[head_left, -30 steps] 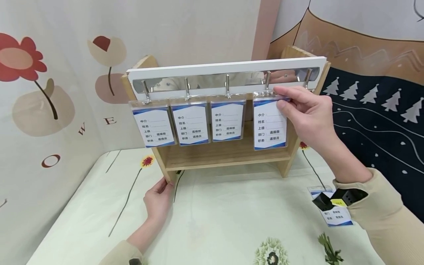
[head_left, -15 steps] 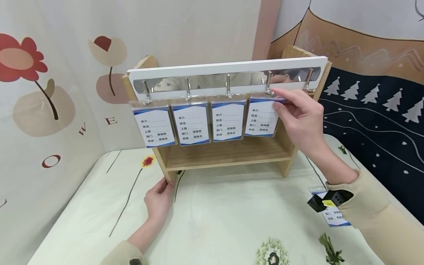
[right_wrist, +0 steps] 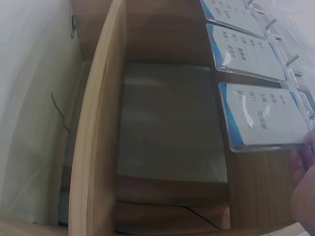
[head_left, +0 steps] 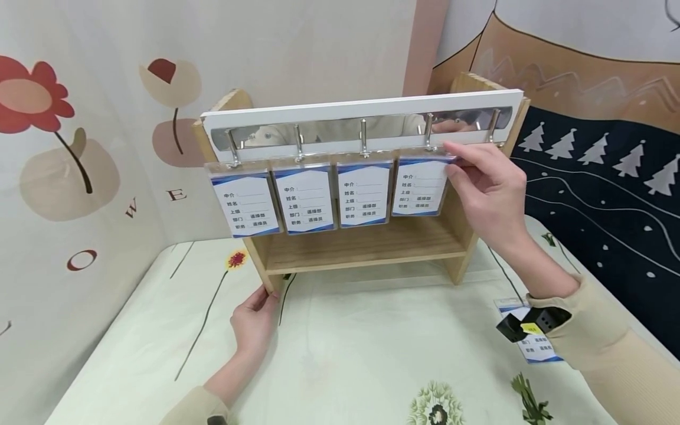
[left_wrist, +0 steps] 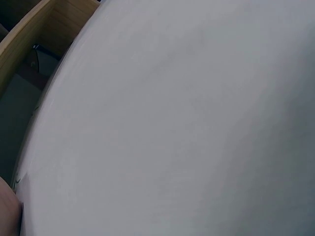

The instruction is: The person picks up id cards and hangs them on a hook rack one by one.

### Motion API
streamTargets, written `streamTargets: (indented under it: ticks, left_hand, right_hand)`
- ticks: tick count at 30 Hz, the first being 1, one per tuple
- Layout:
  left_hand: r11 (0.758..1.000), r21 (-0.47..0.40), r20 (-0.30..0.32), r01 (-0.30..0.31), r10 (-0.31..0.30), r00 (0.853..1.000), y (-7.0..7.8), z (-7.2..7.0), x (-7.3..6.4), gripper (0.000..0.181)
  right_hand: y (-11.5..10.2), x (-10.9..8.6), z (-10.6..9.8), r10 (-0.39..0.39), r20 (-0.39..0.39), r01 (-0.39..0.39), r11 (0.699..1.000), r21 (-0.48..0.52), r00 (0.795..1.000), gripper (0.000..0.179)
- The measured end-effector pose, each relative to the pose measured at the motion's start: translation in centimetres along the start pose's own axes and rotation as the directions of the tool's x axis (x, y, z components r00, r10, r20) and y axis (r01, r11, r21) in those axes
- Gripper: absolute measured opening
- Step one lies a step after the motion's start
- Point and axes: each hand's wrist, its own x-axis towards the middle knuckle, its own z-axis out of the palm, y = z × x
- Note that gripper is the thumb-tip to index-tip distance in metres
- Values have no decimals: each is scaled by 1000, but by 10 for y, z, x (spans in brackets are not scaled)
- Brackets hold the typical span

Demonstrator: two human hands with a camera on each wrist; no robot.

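Note:
Clear-sleeved name badges hang in a row from metal hooks on a wooden rack. My right hand pinches the upper right corner of the rightmost hanging badge, which sits at the fourth hook. In the right wrist view that badge is nearest the fingers, at the right edge. My left hand grips the foot of the rack's left side panel. The left wrist view shows mostly cloth, with part of the rack at upper left.
A fifth hook on the right bears no badge. Another badge lies on the flower-printed cloth, partly hidden by the right wrist's camera. Printed curtains stand behind the rack.
The badge in my right hand has gone back and up from in front of the rack to the fourth hook, in line with the others. My left hand stays put.

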Motion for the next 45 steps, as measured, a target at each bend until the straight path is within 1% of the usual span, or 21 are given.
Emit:
streamTargets:
  ticks: [6,9,15,20,24,28,34,37,40,42,43,45]
  left_hand:
    - [1000,5,3,0,0,1000,-1,0,0,41]
    - [1000,9,0,-2,2,1000,-2,0,1,41]
    - [1000,5,3,-2,2,1000,-3,1,3,42]
    - [1000,6,2,-9,9,1000,-4,1,3,41]
    - [1000,1,3,-11,11,1000,-4,1,3,41]
    - [1000,-5,4,-12,12,1000,-4,1,3,41]
    - [1000,2,8,-6,6,1000,-5,0,4,41]
    - [1000,8,12,0,0,1000,-5,-1,4,42]
    - [1000,9,14,6,-6,1000,-4,-1,4,42]
    - [1000,6,17,9,-9,1000,-3,-1,3,42]
    - [1000,4,18,10,-10,1000,-3,-1,3,42]
    - [1000,2,18,8,-8,1000,-3,-1,3,42]
  right_hand:
    - [-4,-6,-5,25,-38,-27,999,-40,999,35]
    - [-5,-10,-11,27,-40,-29,998,-59,999,36]
    - [-4,-17,-30,15,-36,-17,997,-76,999,37]
    - [-3,-24,-48,27,-28,-30,993,-118,999,39]
    - [0,-30,-64,43,-4,-43,985,-164,999,41]
    - [1,-36,-81,60,0,-59,976,-209,998,41]
    - [3,-49,-101,125,21,-112,943,-313,992,45]
    - [9,-59,-110,172,39,-148,929,-340,984,47]
    - [16,-71,-119,226,76,-184,914,-362,971,49]
    - [22,-79,-126,275,109,-216,900,-379,955,50]
    - [24,-84,-129,304,128,-233,889,-395,944,51]
    - [30,-93,-137,369,165,-267,858,-439,915,51]
